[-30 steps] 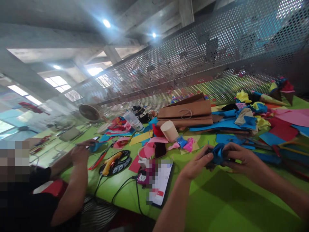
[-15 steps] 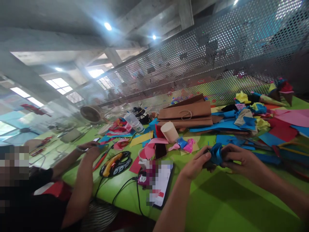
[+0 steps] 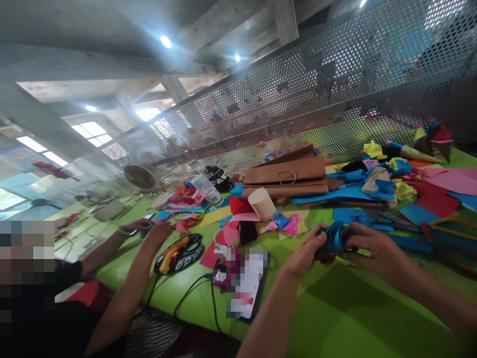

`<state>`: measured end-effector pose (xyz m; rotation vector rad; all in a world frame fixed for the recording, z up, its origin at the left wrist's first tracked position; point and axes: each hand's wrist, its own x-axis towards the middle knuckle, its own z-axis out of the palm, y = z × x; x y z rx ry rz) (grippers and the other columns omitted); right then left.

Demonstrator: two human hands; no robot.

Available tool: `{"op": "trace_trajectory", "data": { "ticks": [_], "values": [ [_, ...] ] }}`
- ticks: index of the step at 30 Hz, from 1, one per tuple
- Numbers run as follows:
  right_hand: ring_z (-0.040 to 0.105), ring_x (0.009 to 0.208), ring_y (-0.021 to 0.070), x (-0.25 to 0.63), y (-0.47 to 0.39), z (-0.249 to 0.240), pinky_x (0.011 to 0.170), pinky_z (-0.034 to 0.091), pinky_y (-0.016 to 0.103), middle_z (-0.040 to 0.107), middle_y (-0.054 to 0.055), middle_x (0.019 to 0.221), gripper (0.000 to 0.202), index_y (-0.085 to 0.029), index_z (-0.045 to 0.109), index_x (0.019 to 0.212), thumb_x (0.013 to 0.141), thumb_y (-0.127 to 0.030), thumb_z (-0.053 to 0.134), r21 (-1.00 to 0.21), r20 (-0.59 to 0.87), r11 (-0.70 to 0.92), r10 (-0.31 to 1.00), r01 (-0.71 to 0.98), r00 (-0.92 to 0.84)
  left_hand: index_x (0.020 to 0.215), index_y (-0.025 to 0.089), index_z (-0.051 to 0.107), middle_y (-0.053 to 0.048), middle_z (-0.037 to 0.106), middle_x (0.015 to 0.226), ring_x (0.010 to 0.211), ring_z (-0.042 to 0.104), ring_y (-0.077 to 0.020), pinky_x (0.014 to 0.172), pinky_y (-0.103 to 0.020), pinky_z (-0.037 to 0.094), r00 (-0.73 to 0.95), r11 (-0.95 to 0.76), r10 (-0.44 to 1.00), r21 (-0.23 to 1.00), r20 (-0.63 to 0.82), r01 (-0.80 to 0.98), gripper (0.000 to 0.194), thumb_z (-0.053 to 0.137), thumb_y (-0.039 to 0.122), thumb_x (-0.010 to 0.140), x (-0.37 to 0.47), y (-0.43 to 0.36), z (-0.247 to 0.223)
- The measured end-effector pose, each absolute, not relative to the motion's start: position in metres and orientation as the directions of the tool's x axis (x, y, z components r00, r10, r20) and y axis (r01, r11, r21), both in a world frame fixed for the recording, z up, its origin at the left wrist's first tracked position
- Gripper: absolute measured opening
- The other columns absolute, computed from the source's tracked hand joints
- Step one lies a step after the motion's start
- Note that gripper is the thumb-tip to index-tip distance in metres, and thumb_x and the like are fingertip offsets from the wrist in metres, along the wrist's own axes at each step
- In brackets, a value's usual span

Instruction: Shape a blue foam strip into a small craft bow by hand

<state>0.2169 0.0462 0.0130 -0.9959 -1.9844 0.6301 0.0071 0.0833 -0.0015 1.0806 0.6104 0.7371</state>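
A curled piece of blue paper (image 3: 336, 237) is held above the green table (image 3: 335, 308), toward the right. My left hand (image 3: 306, 251) grips its left side, thumb in front. On the other side my right hand (image 3: 367, 243) pinches it between thumb and fingers. The fingers of both hands are partly hidden behind the paper. Left of my hands lie a phone with a lit screen (image 3: 249, 286) and small blue and pink wrapped pieces (image 3: 292, 224). A cream paper roll (image 3: 261, 204) stands tilted behind them.
A person's arms (image 3: 139, 268) reach in from the left. Nearby are a yellow-black tool (image 3: 179, 254) and black cables (image 3: 192, 293). Folded brown paper (image 3: 286, 178) lies behind; coloured sheets and crumpled paper (image 3: 404, 191) cover the right. A perforated screen (image 3: 298, 99) stands behind the table.
The other person's nearer hand has moved right, off the red-handled tool's area. My hands hold the blue paper in nearly the same place, with slight finger movement.
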Motion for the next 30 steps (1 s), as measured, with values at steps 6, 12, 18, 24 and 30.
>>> {"op": "trace_trajectory", "data": {
  "ticks": [6, 12, 18, 24, 30],
  "values": [
    [0.064, 0.083, 0.0191, 0.215, 0.049, 0.002, 0.073, 0.053, 0.03, 0.063, 0.005, 0.093, 0.02, -0.024, 0.074, 0.082, 0.095, -0.034, 0.063, -0.682, 0.489, 0.584, 0.811, 0.44, -0.32, 0.112, 0.019, 0.051, 0.003, 0.054, 0.084, 0.063, 0.052, -0.0085, 0.056, -0.021, 0.041, 0.634, 0.211, 0.774, 0.942, 0.003, -0.262, 0.062, 0.087, 0.044, 0.069, 0.007, 0.082, 0.001],
    [0.063, 0.081, 0.0197, 0.216, 0.052, -0.005, 0.069, 0.051, 0.03, 0.063, 0.004, 0.091, 0.017, -0.023, 0.069, 0.079, 0.094, -0.03, 0.063, -0.656, 0.536, 0.586, 0.805, 0.476, -0.254, 0.12, 0.019, 0.056, -0.003, 0.056, 0.102, 0.085, 0.052, -0.0135, 0.073, -0.025, 0.044, 0.574, 0.097, 0.819, 0.986, 0.0, -0.138, 0.054, 0.08, 0.044, 0.079, 0.009, 0.079, 0.013],
    [0.064, 0.085, 0.0212, 0.218, 0.054, -0.007, 0.072, 0.053, 0.032, 0.064, 0.005, 0.093, 0.017, -0.024, 0.07, 0.082, 0.095, -0.034, 0.063, -0.639, 0.557, 0.6, 0.793, 0.482, -0.249, 0.133, 0.019, 0.055, -0.003, 0.055, 0.096, 0.076, 0.047, -0.0125, 0.072, -0.027, 0.039, 0.555, 0.033, 0.831, 0.999, -0.025, -0.003, 0.056, 0.065, 0.051, 0.088, 0.009, 0.078, 0.014],
    [0.066, 0.088, 0.022, 0.217, 0.052, -0.006, 0.073, 0.053, 0.032, 0.066, 0.006, 0.096, 0.015, -0.026, 0.072, 0.086, 0.096, -0.03, 0.062, -0.607, 0.547, 0.609, 0.786, 0.511, -0.287, 0.129, 0.018, 0.058, -0.004, 0.057, 0.099, 0.085, 0.049, -0.0157, 0.08, -0.028, 0.04, 0.526, 0.017, 0.85, 1.0, -0.017, 0.004, 0.055, 0.068, 0.05, 0.086, 0.012, 0.075, 0.017],
    [0.065, 0.088, 0.0225, 0.218, 0.053, -0.01, 0.074, 0.053, 0.033, 0.064, 0.005, 0.096, 0.014, -0.026, 0.071, 0.087, 0.096, -0.032, 0.061, -0.614, 0.528, 0.593, 0.799, 0.52, -0.289, 0.126, 0.017, 0.059, -0.004, 0.057, 0.099, 0.087, 0.049, -0.016, 0.082, -0.028, 0.04, 0.506, 0.031, 0.861, 0.999, -0.044, 0.033, 0.046, 0.064, 0.044, 0.089, 0.013, 0.073, 0.018]
  ]
}}
